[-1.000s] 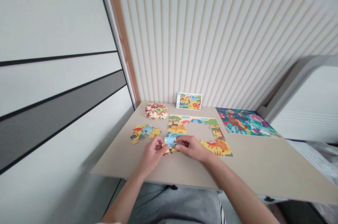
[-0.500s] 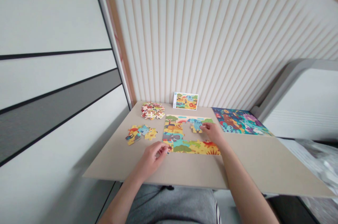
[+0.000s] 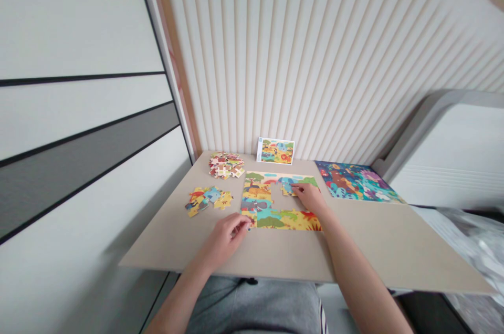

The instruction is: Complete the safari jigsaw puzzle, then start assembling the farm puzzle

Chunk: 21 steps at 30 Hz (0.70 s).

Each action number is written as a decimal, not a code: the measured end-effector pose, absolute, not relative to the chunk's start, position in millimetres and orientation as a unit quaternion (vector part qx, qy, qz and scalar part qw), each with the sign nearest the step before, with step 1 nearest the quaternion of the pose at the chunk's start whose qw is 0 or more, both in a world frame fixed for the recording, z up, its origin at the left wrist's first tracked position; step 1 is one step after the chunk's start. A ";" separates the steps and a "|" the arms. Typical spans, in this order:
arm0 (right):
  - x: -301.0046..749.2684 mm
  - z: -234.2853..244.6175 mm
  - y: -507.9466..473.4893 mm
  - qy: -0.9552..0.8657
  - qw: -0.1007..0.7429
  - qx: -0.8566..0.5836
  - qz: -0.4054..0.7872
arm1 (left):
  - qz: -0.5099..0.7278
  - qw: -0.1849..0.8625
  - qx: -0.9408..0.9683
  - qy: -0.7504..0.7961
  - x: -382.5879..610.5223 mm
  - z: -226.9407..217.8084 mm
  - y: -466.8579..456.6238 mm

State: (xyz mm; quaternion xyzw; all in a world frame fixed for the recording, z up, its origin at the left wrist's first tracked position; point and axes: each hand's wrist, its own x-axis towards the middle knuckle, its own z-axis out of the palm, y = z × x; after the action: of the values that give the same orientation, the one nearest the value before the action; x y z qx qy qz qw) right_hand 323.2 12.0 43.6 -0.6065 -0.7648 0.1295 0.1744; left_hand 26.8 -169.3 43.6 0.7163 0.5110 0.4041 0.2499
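Note:
A partly joined jigsaw puzzle (image 3: 271,221) with an animal scene lies flat on the table, with an open gap in its middle. My right hand (image 3: 310,196) reaches over its right side, fingers closed on a blue and yellow puzzle piece (image 3: 286,188) showing part of an elephant, at the upper edge of the gap. At the puzzle's lower left corner is my left hand (image 3: 228,231), its fingers drawn together; what they hold, if anything, is hidden. Left of the puzzle lie several loose yellow and blue pieces (image 3: 205,200).
A heap of reddish and white pieces (image 3: 225,165) sits at the back left of the table (image 3: 291,258). A picture card (image 3: 275,150) leans against the ribbed wall. To the right lies a dark, colourful finished puzzle (image 3: 356,181).
My right hand has moved slightly left with the elephant piece, bringing it closer to the puzzle's upper part. My left hand stays at the lower left corner. The view has shifted slightly.

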 end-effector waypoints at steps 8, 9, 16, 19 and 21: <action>317.6 51.0 12.0 -0.800 0.108 -0.586 0.070 | 0.398 0.243 0.719 0.515 26.6 40.1 -168.6; 317.0 52.3 11.5 -0.803 0.100 -0.584 0.063 | 0.397 0.244 0.720 0.515 26.6 40.1 -168.7; 308.0 57.7 1.3 -0.813 0.083 -0.576 0.015 | 0.393 0.233 0.726 0.515 27.1 42.3 -168.9; 303.9 57.0 -1.9 -0.821 0.082 -0.565 -0.016 | 0.397 0.232 0.723 0.516 27.2 41.9 -169.3; 302.5 56.7 -2.2 -0.829 0.077 -0.553 -0.026 | 0.400 0.236 0.721 0.514 27.5 42.3 -169.8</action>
State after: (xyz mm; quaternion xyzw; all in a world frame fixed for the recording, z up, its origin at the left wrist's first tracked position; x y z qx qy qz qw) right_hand 302.5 -2.2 56.7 -0.5528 -0.8294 -0.0257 0.0768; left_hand 27.5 -169.8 42.3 0.7210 0.5141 0.3999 0.2363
